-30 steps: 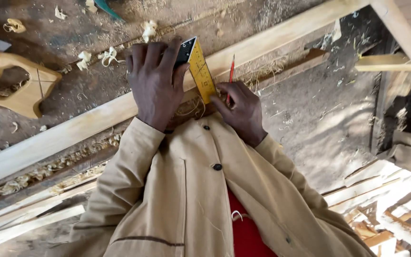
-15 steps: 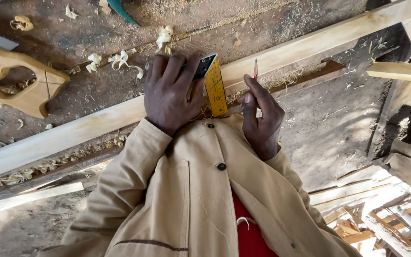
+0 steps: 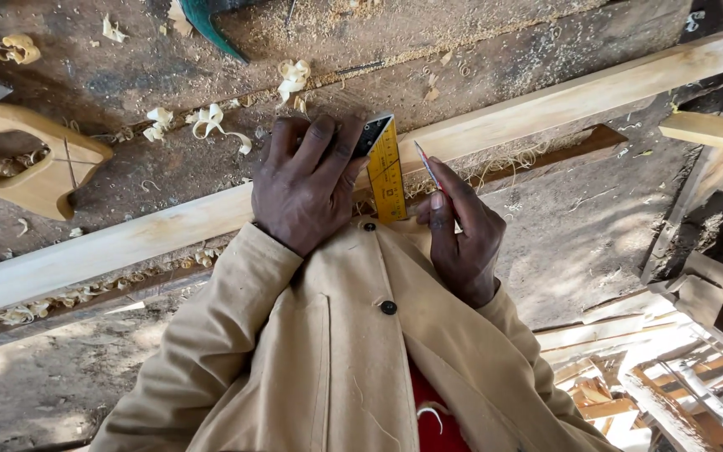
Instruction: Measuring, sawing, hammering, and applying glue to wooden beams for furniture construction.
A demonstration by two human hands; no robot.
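Materials: mostly raw wood, one coated metal tool.
Long batten (image 3: 152,238) pale planed wood, smooth, matt; try square (image 3: 385,172) blade yellow, glossy; workbench (image 3: 495,75) dark, rough, sawdust-strewn; saw handle (image 3: 31,159) smooth wood; coat (image 3: 328,351) tan matt cloth.

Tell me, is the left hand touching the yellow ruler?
Touching. The head view shows the left hand pressing flat on the yellow ruler, fingers over its dark end.
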